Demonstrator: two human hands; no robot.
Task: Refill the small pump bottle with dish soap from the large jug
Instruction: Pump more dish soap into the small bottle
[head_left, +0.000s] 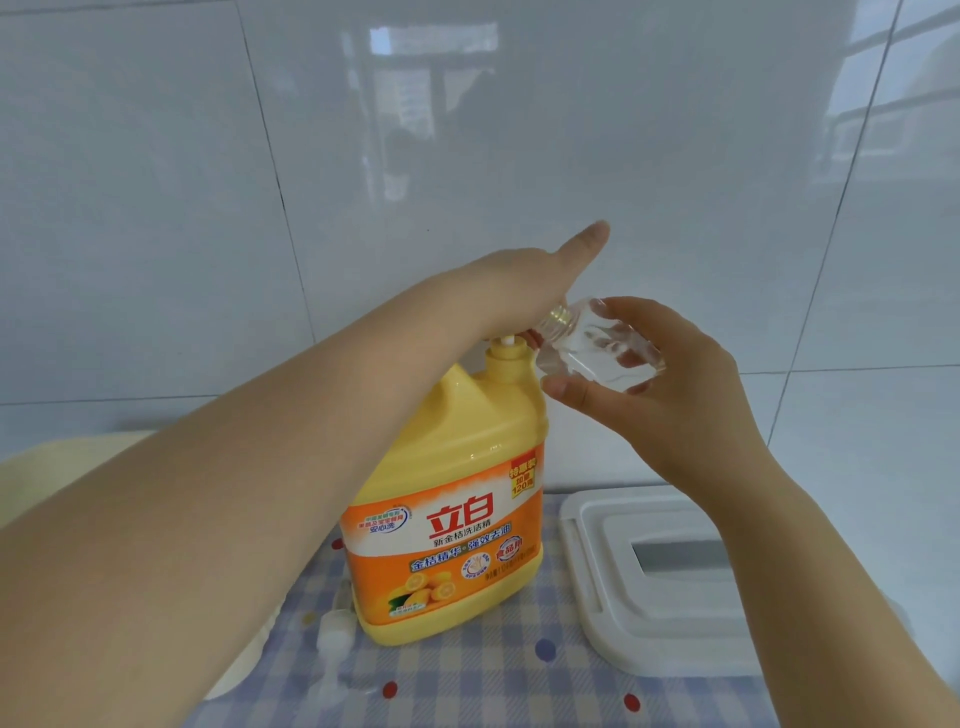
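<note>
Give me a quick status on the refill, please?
Left hand pressing the jug pump, thumb out. Right hand holds the bottle tilted, neck at the spout. Bottle looks empty. Pump cap lies beside the jug; nothing in the way.

Bench is covered w/ a checked cloth (498, 670), pale blue and white squares w/ red and blue dots scattered on it. On the right side sits a white plastic lid-type thing (654, 587), flat, raised frame w/ a rectangular opening in the middle, looks grey inside. It lies on the cloth, near the wall. Far left there's a cream/pale yellow rounded object (57, 467), mostly cut off, can't tell what it is tbh. Behind everything is a glossy white tile wall (156, 182) w/ dark grout lines, and the tiles pick up blurry reflections of window frames and some room stuff up top and right.
</note>
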